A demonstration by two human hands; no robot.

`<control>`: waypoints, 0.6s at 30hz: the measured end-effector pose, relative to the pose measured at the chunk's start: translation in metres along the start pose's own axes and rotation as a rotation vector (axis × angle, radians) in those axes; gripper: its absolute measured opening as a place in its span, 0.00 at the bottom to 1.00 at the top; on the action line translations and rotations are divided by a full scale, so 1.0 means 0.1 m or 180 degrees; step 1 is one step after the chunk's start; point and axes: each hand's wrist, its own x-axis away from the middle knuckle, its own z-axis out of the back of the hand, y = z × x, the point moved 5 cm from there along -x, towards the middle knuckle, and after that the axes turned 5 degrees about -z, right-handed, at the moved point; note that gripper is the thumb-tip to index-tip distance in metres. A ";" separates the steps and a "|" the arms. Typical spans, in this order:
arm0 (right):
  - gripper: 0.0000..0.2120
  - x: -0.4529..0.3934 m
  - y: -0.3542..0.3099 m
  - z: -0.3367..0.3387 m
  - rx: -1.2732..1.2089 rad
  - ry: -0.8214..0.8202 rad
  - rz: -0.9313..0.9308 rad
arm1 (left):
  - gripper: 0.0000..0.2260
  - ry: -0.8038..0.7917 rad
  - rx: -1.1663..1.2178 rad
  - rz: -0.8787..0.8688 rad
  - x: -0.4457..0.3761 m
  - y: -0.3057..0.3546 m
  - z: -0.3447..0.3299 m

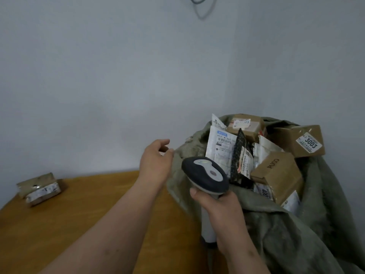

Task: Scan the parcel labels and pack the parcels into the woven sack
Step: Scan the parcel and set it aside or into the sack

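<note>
A grey-green woven sack (286, 230) stands at the right, its mouth full of several parcels: brown boxes such as one marked PUCO (276, 173) and one labelled 3003 (300, 140), plus white mailers (219, 147). My right hand (219, 202) grips the handle of a dark handheld scanner (205, 176), its head just left of the sack's mouth. My left hand (156, 159) hovers empty with loosely curled fingers at the sack's left rim. A taped brown parcel (40, 189) lies alone on the wooden table (88, 204) at the far left.
A plain grey wall rises behind the table and the sack. A dark cable loop (201, 6) hangs on the wall at the top. The table's rounded edge runs along the left side.
</note>
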 end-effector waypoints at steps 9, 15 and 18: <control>0.11 0.32 0.38 -1.73 0.0430 -0.0453 -0.0288 | 0.10 0.0283 0.0242 0.0803 0.30 -1.12 1.79; 0.08 0.47 0.81 -2.84 0.0620 -0.0801 -0.0696 | 0.07 0.0667 0.0156 0.1382 0.51 -1.97 2.94; 0.09 0.37 0.91 -3.22 0.0658 -0.0801 -0.0825 | 0.07 0.0847 0.0165 0.1617 0.49 -2.25 3.27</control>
